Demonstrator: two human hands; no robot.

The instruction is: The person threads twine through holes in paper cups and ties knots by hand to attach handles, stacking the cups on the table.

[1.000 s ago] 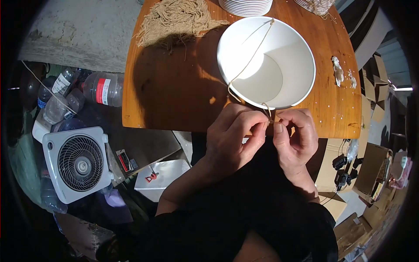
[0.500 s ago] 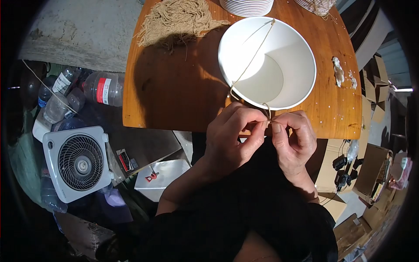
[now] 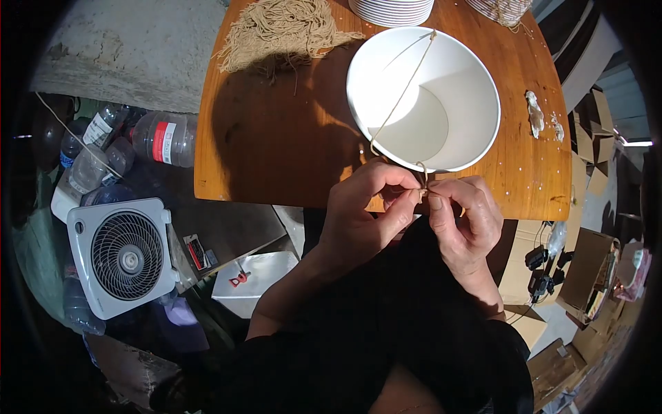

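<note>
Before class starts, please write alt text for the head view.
Two hands pinch a thin cord near the rim of a white bucket on a wooden table. Tangled tan string lies behind, to the left; a fan sits farther left.

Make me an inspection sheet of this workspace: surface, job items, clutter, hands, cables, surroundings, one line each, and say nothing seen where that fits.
Surface: wooden table, white specks toward its right side.
Job's things: white bucket near the front edge; twine across its mouth and at its near rim.
Clutter: tan cord bundle, white stack cut off by the frame, whitish scraps.
Hands: left hand and right hand both pinch the twine.
Cables: dark wires by black devices, right.
Surroundings: box fan and plastic bottles left, cardboard boxes right.
</note>
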